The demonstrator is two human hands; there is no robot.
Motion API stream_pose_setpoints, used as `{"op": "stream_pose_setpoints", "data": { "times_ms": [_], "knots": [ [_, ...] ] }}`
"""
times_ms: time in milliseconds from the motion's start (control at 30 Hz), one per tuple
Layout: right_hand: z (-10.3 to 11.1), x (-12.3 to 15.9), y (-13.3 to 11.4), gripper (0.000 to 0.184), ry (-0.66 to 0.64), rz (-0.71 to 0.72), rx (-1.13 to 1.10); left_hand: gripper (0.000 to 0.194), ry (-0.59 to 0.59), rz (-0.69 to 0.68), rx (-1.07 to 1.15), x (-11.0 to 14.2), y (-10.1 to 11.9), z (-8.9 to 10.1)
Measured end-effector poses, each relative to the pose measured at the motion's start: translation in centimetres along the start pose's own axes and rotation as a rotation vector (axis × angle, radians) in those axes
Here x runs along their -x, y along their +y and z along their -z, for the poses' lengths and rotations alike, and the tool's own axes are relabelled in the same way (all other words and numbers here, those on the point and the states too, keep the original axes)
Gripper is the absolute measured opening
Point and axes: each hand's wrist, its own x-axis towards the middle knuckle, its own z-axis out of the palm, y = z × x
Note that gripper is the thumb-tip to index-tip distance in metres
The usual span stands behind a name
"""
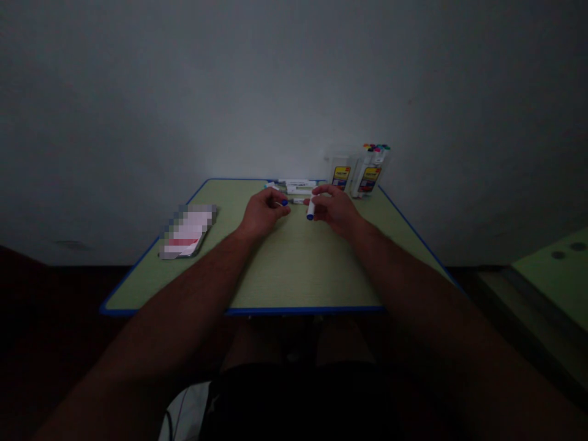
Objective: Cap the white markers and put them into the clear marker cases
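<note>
My right hand [337, 208] grips a white marker [311, 208] with a blue end that points down toward me. To its left, my left hand [264, 211] has its fingers closed around what looks like another marker; its blue end [285, 202] shows between thumb and fingertips, and most of it is hidden. Both hands are over the far half of the table, a short gap apart. Just behind that gap, a thin white marker [298, 201] is partly covered by my right fingers. Several more white markers [298, 184] lie along the table's back edge.
A clear marker case [340, 168] with a yellow label stands at the back right. Beside it, a second clear case [369, 177] holds several colour-capped markers. A phone-like object [188, 231], partly pixelated, lies on the left. The green table [303, 275] has a blue edge against a wall.
</note>
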Motion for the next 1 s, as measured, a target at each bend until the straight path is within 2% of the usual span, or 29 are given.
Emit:
{"op": "stream_pose_setpoints", "data": {
  "times_ms": [200, 400, 1000],
  "knots": [
    [0.00, 0.10, -0.16, 0.021, -0.038, -0.049, -0.060, 0.024, -0.007, -0.017, 0.009, -0.08, -0.30, 0.03],
    [-0.05, 0.20, -0.16, 0.024, -0.044, -0.068, -0.066, 0.024, 0.012, 0.023, 0.005, 0.14, 0.23, -0.04],
    [-0.02, 0.29, -0.16, 0.027, -0.045, -0.062, -0.054, 0.024, -0.004, -0.046, -0.056, 0.17, 0.17, -0.04]
  ]
}}
